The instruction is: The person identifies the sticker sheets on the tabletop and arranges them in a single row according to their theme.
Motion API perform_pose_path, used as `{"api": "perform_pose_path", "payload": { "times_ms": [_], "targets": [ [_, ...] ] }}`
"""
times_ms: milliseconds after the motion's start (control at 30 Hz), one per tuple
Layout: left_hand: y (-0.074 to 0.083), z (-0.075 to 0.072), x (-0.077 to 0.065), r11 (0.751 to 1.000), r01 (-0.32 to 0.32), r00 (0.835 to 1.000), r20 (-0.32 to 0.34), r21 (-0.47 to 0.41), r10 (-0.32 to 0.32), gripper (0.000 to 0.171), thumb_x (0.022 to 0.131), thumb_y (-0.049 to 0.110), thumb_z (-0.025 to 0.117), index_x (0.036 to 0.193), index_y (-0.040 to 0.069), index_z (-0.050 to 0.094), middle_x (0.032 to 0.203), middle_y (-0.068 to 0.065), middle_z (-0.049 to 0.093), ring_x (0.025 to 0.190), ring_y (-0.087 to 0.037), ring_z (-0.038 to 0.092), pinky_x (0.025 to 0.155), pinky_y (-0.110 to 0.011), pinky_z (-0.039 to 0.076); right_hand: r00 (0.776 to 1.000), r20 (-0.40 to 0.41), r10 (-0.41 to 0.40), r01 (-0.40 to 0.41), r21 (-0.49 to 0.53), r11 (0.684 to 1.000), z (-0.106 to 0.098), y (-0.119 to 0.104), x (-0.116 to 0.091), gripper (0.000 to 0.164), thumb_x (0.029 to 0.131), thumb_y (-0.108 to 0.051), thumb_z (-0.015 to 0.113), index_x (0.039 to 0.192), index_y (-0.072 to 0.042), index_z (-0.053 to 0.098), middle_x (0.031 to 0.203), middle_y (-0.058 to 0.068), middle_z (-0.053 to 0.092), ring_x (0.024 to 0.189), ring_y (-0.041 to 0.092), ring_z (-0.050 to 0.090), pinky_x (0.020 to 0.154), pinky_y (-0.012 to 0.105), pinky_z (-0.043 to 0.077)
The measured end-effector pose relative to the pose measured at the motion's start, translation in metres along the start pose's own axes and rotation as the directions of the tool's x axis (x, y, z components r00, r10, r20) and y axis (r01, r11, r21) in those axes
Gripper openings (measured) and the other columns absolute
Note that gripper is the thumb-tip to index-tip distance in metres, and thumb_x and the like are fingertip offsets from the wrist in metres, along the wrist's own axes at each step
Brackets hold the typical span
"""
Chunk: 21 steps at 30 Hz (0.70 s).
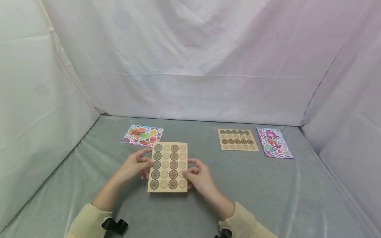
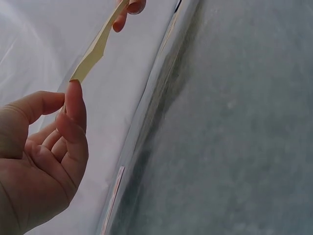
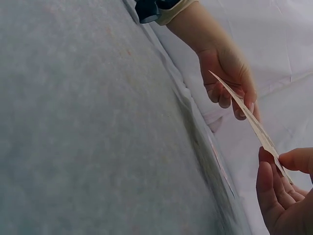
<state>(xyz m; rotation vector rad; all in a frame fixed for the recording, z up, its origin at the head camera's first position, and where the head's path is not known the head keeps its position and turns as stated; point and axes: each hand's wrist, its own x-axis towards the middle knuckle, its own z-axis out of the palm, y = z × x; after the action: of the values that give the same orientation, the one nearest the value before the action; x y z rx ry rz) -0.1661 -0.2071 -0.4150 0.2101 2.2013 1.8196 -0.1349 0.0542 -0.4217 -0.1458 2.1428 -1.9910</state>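
Observation:
Between both hands a tan sticker sheet (image 1: 169,167) with columns of round seal stickers is held up over the table. My left hand (image 1: 135,167) pinches its left edge, thumb in front and fingers behind. At the right edge, my right hand (image 1: 200,177) grips the sheet the same way. Both wrist views show the sheet nearly edge-on: in the left wrist view the sheet (image 2: 95,51) rises from the left thumb and fingertips, and in the right wrist view the sheet (image 3: 249,117) slants between the two hands, well above the table.
Behind the held sheet lies a colourful mermaid sticker sheet (image 1: 141,135), partly overlapped in the head view. Farther right are another tan seal sticker sheet (image 1: 238,139) and a purple mermaid sheet (image 1: 274,142). White cloth walls (image 1: 190,96) enclose the grey-covered table (image 1: 238,185).

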Motion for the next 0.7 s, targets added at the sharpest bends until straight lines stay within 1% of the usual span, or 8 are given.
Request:
{"api": "perform_pose_path", "payload": {
  "times_ms": [67, 133, 233, 300, 533, 633, 700],
  "targets": [
    [-0.002, -0.002, 0.000, 1.000, 0.004, 1.000, 0.007, 0.005, -0.004, 0.061, 0.088, 0.000, 0.060, 0.144, 0.002, 0.035, 0.078, -0.014, 0.065, 0.050, -0.022, 0.058, 0.043, -0.027, 0.045, 1.000, 0.007, -0.002, 0.002, -0.006, 1.000, 0.002, -0.010, -0.005, 0.051, 0.086, 0.002, 0.065, 0.133, 0.005, 0.045, 0.076, 0.011, 0.066, 0.052, 0.018, 0.057, 0.049, 0.045, 0.053],
    [-0.002, -0.004, -0.001, 1.000, 0.012, 1.000, 0.010, 0.012, -0.013, 0.062, 0.088, 0.000, 0.060, 0.145, 0.003, 0.034, 0.079, -0.014, 0.065, 0.051, -0.022, 0.059, 0.043, -0.027, 0.045, 1.000, 0.009, -0.010, 0.011, -0.020, 1.000, 0.004, -0.010, -0.005, 0.054, 0.085, 0.003, 0.066, 0.134, 0.003, 0.044, 0.075, 0.010, 0.065, 0.050, 0.019, 0.057, 0.047, 0.044, 0.053],
    [-0.003, -0.007, -0.003, 1.000, 0.006, 1.000, 0.018, 0.021, -0.007, 0.066, 0.087, -0.001, 0.059, 0.146, 0.002, 0.030, 0.078, -0.014, 0.065, 0.051, -0.023, 0.059, 0.043, -0.028, 0.046, 0.999, 0.009, -0.031, 0.031, -0.035, 0.999, 0.006, -0.006, -0.004, 0.059, 0.084, 0.004, 0.067, 0.137, 0.001, 0.043, 0.074, 0.010, 0.064, 0.049, 0.019, 0.057, 0.046, 0.043, 0.053],
    [-0.004, -0.008, -0.005, 1.000, 0.008, 1.000, 0.021, 0.017, -0.009, 0.069, 0.087, -0.002, 0.059, 0.147, 0.003, 0.028, 0.078, -0.014, 0.064, 0.051, -0.023, 0.059, 0.043, -0.028, 0.046, 1.000, 0.005, -0.031, 0.031, -0.043, 0.999, 0.008, 0.004, 0.001, 0.061, 0.083, 0.003, 0.068, 0.138, -0.003, 0.043, 0.073, 0.008, 0.064, 0.047, 0.018, 0.057, 0.044, 0.039, 0.053],
    [-0.009, -0.014, -0.009, 1.000, 0.003, 1.000, 0.027, -0.006, -0.003, 0.076, 0.084, -0.003, 0.061, 0.150, 0.007, 0.024, 0.078, -0.013, 0.062, 0.051, -0.022, 0.058, 0.044, -0.029, 0.047, 1.000, -0.002, 0.001, -0.001, -0.059, 0.998, 0.017, 0.004, 0.003, 0.065, 0.082, 0.002, 0.069, 0.141, -0.006, 0.041, 0.073, 0.007, 0.064, 0.047, 0.016, 0.056, 0.044, 0.036, 0.053],
    [-0.012, -0.019, -0.010, 1.000, 0.002, 0.999, 0.036, -0.002, -0.002, 0.077, 0.085, -0.002, 0.062, 0.150, 0.007, 0.022, 0.080, -0.014, 0.062, 0.051, -0.022, 0.059, 0.044, -0.029, 0.047, 1.000, 0.002, 0.010, -0.010, -0.052, 0.999, 0.022, 0.005, 0.004, 0.066, 0.082, 0.002, 0.069, 0.141, -0.007, 0.040, 0.073, 0.006, 0.064, 0.046, 0.016, 0.057, 0.044, 0.036, 0.053],
    [-0.014, -0.022, -0.010, 1.000, 0.012, 0.999, 0.035, 0.001, -0.012, 0.078, 0.085, -0.001, 0.063, 0.151, 0.009, 0.023, 0.082, -0.014, 0.063, 0.052, -0.022, 0.059, 0.044, -0.029, 0.047, 1.000, 0.003, 0.017, -0.016, -0.048, 0.999, 0.025, 0.006, 0.005, 0.067, 0.082, 0.002, 0.069, 0.142, -0.007, 0.040, 0.072, 0.006, 0.063, 0.046, 0.016, 0.057, 0.044, 0.036, 0.053]
  ]
}}
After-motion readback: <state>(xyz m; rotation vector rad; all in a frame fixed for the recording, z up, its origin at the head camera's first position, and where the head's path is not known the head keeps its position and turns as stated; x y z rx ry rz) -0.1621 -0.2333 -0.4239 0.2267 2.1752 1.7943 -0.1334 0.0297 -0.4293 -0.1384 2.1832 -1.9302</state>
